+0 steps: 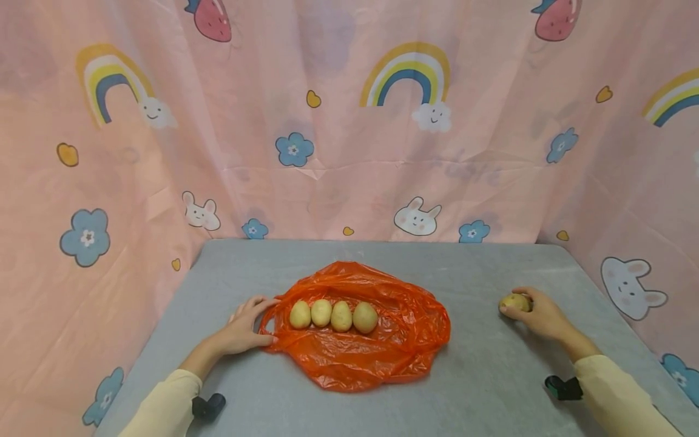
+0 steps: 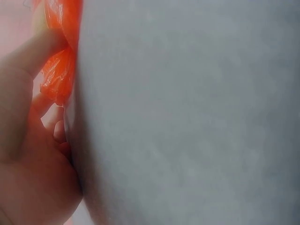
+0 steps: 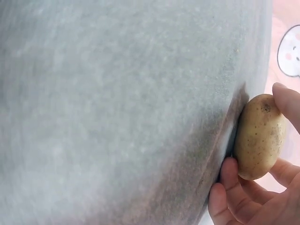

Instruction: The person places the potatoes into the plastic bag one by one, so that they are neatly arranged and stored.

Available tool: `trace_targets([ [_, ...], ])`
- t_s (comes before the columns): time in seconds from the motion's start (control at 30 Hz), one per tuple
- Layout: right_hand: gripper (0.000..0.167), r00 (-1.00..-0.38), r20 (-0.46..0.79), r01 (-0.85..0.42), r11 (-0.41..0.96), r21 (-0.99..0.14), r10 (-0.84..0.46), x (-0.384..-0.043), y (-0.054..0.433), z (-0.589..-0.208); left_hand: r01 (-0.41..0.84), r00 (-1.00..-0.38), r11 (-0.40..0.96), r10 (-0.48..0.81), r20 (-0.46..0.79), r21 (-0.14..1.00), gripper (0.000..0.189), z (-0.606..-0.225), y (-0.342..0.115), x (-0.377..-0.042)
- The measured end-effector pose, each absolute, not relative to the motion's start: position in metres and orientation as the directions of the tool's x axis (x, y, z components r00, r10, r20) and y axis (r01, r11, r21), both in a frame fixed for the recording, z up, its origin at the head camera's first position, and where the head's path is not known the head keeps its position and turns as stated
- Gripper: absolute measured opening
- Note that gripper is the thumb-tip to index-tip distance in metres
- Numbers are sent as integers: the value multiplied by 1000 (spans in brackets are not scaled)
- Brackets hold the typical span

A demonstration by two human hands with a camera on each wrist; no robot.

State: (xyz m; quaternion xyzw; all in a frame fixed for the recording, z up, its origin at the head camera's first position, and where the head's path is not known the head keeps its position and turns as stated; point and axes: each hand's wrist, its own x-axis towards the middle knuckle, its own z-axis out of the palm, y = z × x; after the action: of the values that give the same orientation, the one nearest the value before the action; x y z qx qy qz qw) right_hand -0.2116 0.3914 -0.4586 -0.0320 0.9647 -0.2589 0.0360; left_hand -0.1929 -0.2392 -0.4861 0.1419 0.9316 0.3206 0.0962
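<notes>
An orange-red plastic bag lies spread on the table, with several potatoes in a row on its left half. At its left end, my left hand touches the bag, thumb and fingers spread apart around the handle loop. The left wrist view shows the thumb pressing on the bag's edge; some fingertips are hidden. Well to the right of the bag, my right hand holds a single potato between thumb and fingers, low at the table surface.
The grey table carries the bag and potatoes. A pink printed curtain encloses its back and sides. Dark wrist devices stick out beside both sleeves.
</notes>
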Motion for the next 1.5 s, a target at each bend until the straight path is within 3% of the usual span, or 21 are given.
trace_targets([
  [0.7,70,-997,-52,-25,867,-498,-59,-205,391,-456,203,-940,746,329,-86,635,78,-484,-240,-193],
  [1.5,66,-986,74,-168,833,-527,-151,-198,362,-436,206,-942,754,326,-84,624,78,-483,-238,-191],
])
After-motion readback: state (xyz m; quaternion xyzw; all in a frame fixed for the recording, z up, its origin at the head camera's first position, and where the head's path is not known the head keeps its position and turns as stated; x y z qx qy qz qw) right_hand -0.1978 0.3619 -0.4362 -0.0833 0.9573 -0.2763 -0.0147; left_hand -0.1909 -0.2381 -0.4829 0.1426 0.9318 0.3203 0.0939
